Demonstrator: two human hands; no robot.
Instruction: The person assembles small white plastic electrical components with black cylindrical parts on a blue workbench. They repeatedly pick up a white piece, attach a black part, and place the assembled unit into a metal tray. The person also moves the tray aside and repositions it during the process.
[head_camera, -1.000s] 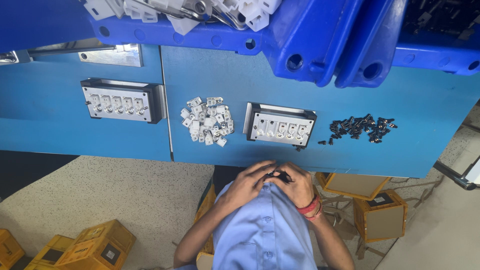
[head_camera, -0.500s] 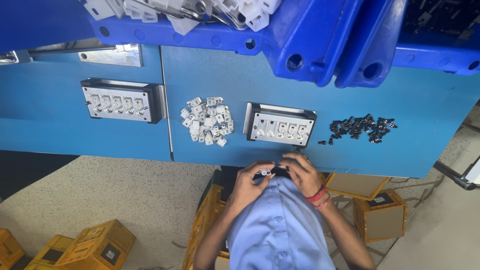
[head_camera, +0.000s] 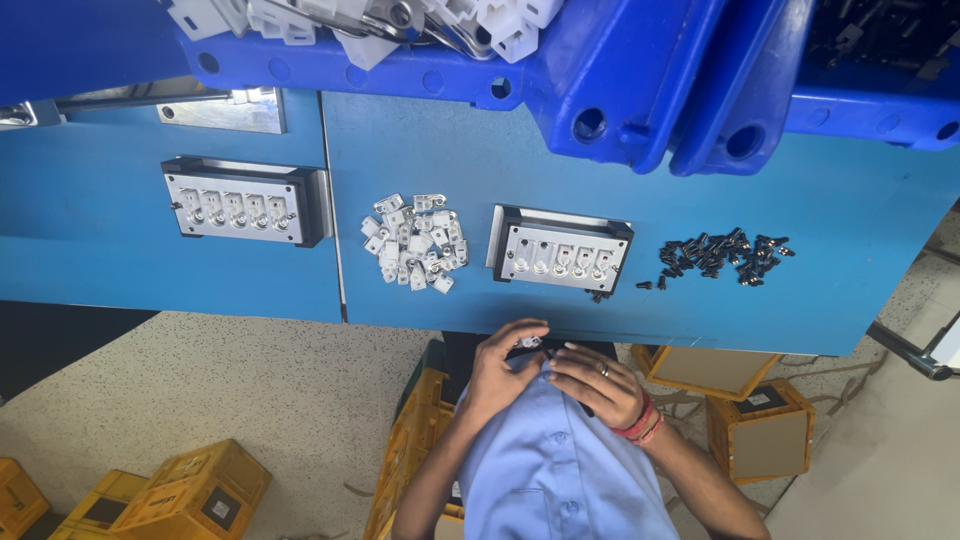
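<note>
While both hands meet off the table edge, left hand (head_camera: 497, 372) pinches a small white part (head_camera: 529, 343) w/ fingertips; right hand (head_camera: 603, 385) is curled beside it, grip not clear. Part could slip to the floor, since nothing is under it.

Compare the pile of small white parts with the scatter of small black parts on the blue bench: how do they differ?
The pile of small white plastic parts is pale and blocky; the scatter of small black parts is dark and each piece looks finer. The white parts lie heaped and touching; the black ones spread in a loose, flat strip. The white pile sits left of the grey metal fixture block, the black scatter right. Both lie loose on the blue bench top, untouched by either hand.
</note>
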